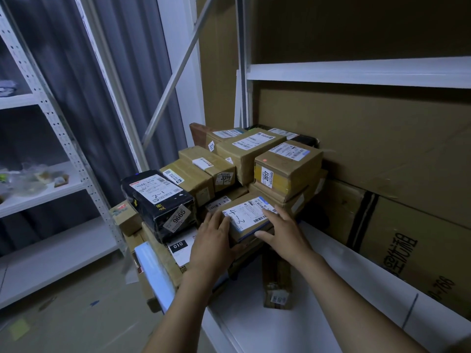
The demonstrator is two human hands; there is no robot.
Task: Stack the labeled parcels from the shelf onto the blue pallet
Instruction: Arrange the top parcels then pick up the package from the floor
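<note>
Probably light and stiff, the small parcel point(248, 217) is gripped by the left hand point(214, 235) at its 9 o'clock edge, the right hand point(283, 233) at 3 o'clock.

Large printed carton point(420, 250): cut by right edge. Side-shelf clutter point(28, 178): blurred, unidentifiable. Parcel marked 4-3 point(246, 215): near face partly behind left hand point(214, 240) and right hand point(285, 233); label print illegible.
</note>
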